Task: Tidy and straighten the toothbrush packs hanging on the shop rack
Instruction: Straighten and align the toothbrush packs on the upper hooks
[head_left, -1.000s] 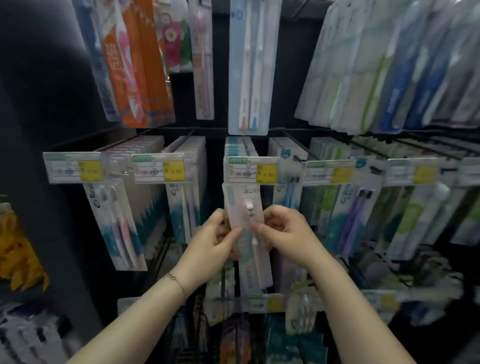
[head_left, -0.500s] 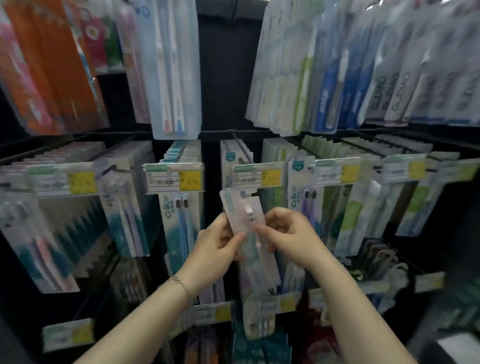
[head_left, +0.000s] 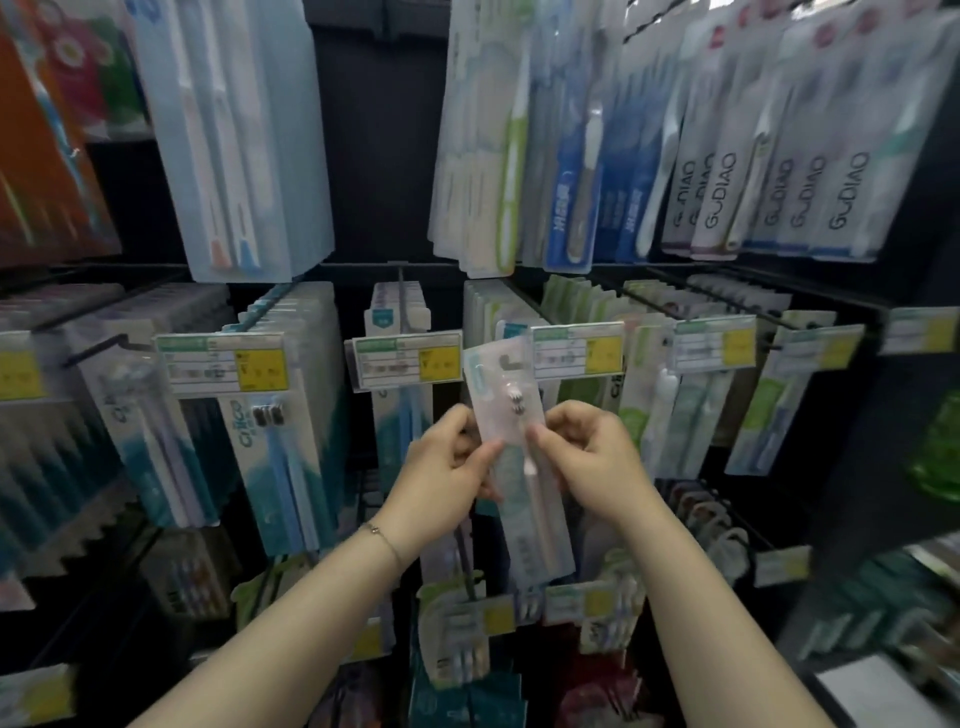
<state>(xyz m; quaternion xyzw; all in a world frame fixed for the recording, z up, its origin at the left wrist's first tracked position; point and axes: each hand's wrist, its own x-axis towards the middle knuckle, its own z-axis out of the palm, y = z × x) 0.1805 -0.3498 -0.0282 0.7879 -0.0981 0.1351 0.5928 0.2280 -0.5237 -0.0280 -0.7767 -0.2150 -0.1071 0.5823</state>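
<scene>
I see two arms coming up from the bottom edge toward the middle of the frame. The left forearm (head_left: 291, 634) and the right forearm (head_left: 691, 597) are both bare along all the length that shows. The left grip (head_left: 441, 478), just left of centre, has a thin chain bracelet (head_left: 382, 538) round its wrist. The links are fine and of pale metal, and there is one small charm on the upper side, too tiny for me to read. On the right grip (head_left: 592, 462), just right of centre, the thumbnail looks short and rounded.
</scene>
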